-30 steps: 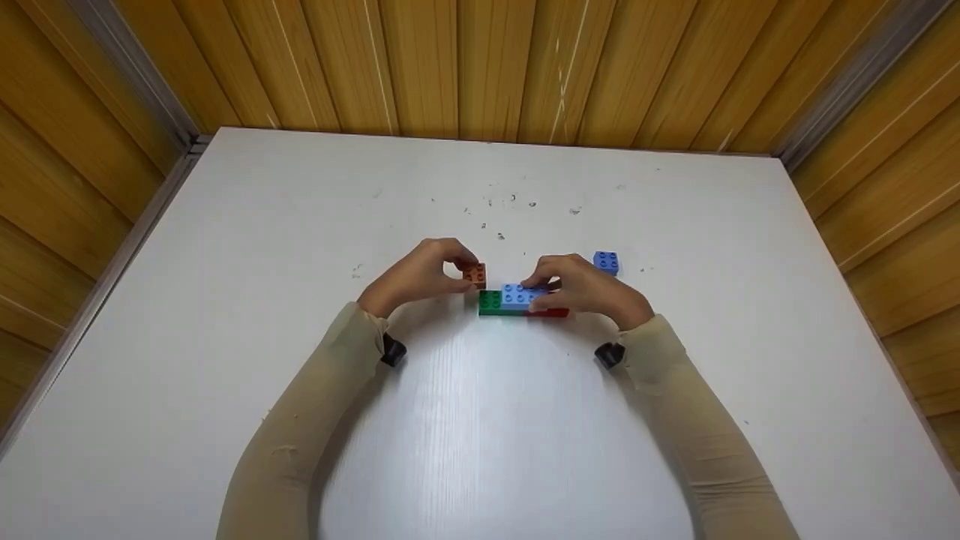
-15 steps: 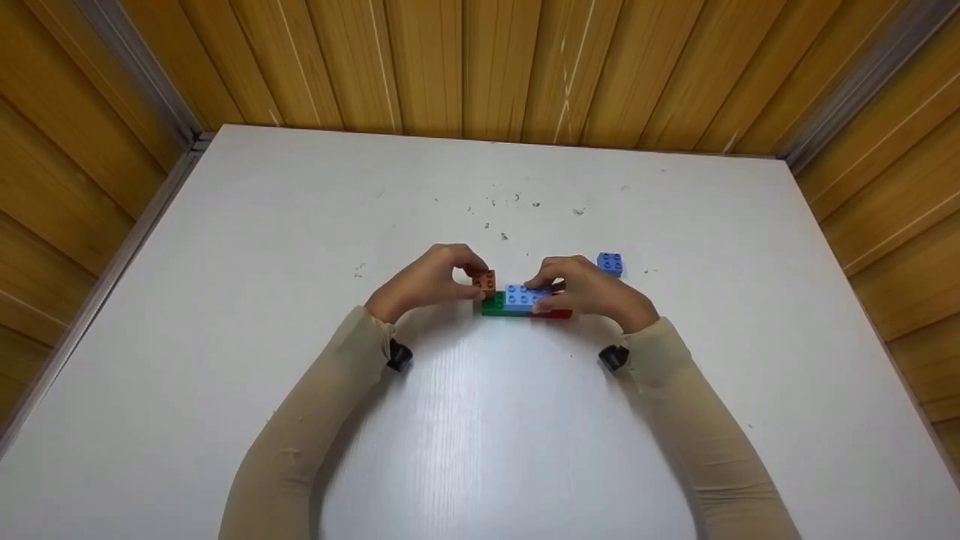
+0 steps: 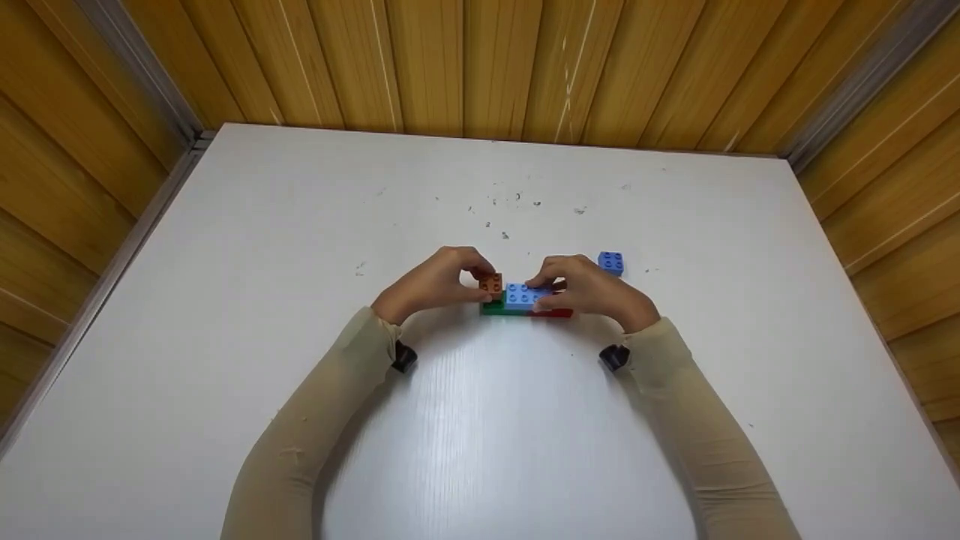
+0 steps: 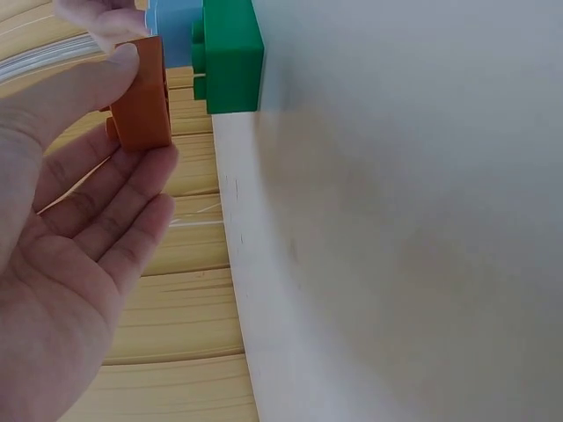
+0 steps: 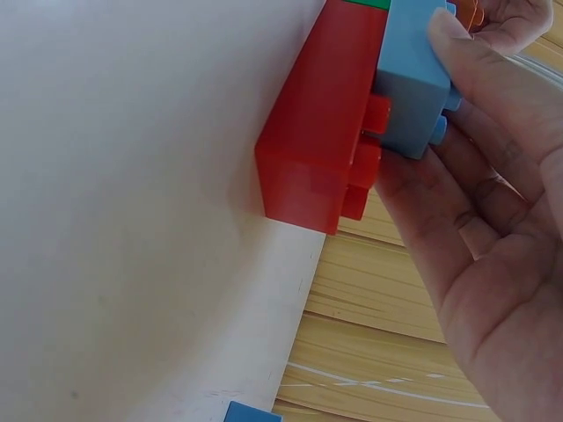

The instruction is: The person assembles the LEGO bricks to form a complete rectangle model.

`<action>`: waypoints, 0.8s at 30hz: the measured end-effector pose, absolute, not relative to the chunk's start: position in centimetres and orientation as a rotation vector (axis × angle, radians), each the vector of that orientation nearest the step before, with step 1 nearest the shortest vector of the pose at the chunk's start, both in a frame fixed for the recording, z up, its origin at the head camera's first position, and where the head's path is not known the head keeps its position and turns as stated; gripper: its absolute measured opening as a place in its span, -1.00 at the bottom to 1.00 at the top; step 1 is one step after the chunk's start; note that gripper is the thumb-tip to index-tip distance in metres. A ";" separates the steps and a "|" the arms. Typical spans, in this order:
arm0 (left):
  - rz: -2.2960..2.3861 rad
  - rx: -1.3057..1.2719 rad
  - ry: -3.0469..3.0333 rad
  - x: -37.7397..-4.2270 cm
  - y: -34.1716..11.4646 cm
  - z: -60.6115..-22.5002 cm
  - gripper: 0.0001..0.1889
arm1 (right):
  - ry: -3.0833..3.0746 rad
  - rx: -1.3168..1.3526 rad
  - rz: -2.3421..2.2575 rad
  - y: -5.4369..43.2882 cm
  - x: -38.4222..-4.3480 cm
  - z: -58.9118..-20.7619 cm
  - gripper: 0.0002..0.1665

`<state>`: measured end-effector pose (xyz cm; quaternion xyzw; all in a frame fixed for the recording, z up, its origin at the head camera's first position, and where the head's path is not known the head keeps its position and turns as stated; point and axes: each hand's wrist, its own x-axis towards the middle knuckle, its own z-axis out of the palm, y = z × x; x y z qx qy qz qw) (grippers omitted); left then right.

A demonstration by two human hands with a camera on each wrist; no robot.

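Observation:
My left hand [image 3: 439,281] pinches an orange-brown building brick [image 4: 145,105] by its sides, between thumb and fingertips. That brick is over the free studs of a green brick [image 4: 236,61]; the left wrist view shows a gap between them. A light blue brick [image 3: 519,295] sits on top, bridging the green brick and a red brick [image 5: 317,123] that lie end to end on the table. With thumb and fingers, my right hand [image 3: 592,291] grips the light blue brick by its sides. Several studs of the red brick stick out beyond it in the right wrist view.
A single blue four-stud brick [image 3: 611,262] lies on the white table [image 3: 480,435], just behind my right hand. Dark marks dot the tabletop farther back. Yellow wood-patterned walls [image 3: 420,67] rise along the table's back and sides.
My left hand has carried the orange-brown brick to the right, from beside the green brick to over its studs. My right hand keeps its grip on the light blue brick.

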<state>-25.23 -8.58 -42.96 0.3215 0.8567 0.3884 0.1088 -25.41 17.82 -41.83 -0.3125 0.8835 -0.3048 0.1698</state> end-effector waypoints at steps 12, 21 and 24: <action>1.114 0.952 2.514 -25.1 -8.2 -43.3 -0.68 | 2.500 -0.873 -0.881 17.9 -25.3 -41.8 -0.60; 1.096 0.943 2.512 -25.1 -7.9 -43.4 -0.68 | 2.504 -0.864 -0.868 17.8 -25.4 -41.8 -0.59; 1.085 0.946 2.519 -25.1 -7.9 -43.5 -0.68 | 2.502 -0.855 -0.869 17.8 -25.4 -41.8 -0.60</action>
